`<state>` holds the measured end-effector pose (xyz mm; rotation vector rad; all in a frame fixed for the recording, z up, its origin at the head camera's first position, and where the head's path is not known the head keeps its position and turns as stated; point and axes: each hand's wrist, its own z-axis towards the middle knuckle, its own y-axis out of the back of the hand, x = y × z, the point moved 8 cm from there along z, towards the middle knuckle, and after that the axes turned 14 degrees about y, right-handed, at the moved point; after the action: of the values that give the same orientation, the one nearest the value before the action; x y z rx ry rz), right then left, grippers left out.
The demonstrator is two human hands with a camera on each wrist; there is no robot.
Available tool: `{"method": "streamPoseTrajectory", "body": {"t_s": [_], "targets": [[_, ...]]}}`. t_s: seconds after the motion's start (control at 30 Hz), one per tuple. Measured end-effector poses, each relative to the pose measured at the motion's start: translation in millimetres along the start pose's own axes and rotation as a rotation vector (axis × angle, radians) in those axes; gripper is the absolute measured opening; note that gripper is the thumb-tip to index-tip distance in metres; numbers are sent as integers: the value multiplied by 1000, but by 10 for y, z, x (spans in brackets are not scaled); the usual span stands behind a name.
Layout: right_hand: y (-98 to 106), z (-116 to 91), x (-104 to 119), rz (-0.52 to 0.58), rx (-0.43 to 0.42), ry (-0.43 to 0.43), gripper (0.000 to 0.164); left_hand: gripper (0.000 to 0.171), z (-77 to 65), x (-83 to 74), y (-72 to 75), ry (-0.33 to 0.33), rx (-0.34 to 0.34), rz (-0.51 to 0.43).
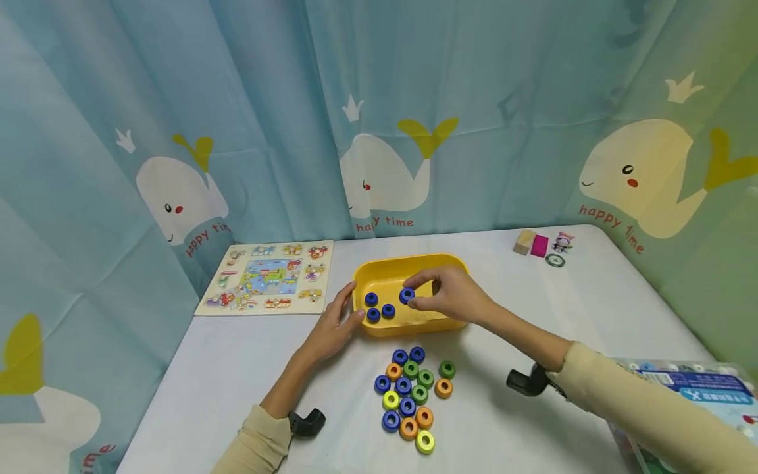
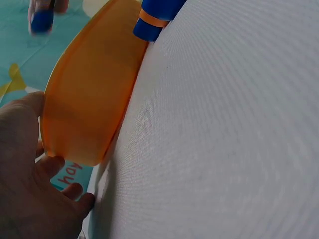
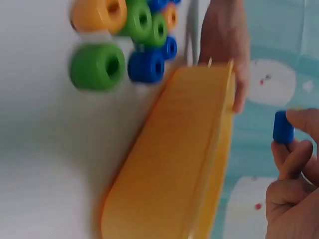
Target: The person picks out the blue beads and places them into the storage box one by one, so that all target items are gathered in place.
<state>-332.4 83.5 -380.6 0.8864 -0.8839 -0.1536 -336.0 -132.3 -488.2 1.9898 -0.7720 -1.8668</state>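
My right hand [image 1: 453,293] pinches a blue ring-shaped bead [image 1: 406,295] between thumb and fingers, over the yellow tray [image 1: 408,328]. The right wrist view shows the same bead [image 3: 283,128] side-on, like a short cylinder, above the tray's rim. At the tray's left end, my left hand [image 1: 333,329] holds the rim and outer wall with thumb and fingers. Inside the tray, to the left, sit three blue beads [image 1: 387,311]. In front of it several blue, green, orange and yellow beads [image 1: 419,394] stand in a loose cluster on the white table.
A wooden picture puzzle board [image 1: 266,276] lies at the back left. At the back right are a wooden block [image 1: 524,241], a pink block [image 1: 539,246], a small figurine [image 1: 562,242] and a round token [image 1: 555,261]. A clear plastic box [image 1: 699,395] stands at the right, partly behind the right sleeve.
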Motion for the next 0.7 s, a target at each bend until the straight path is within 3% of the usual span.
{"method": "streamPoseTrajectory", "body": {"t_s": [0.3,0.5,0.7], "targets": [[-377,539,-570,54,90,-47,29,64,-1,-6,11,-24,0,-14],[-581,646,-767,98,161,-24,26,64,2,-16,7,-21,2,-9],[-710,665,-828,101,222,-22,24,64,11,-19,0,-27,16,-21]]}}
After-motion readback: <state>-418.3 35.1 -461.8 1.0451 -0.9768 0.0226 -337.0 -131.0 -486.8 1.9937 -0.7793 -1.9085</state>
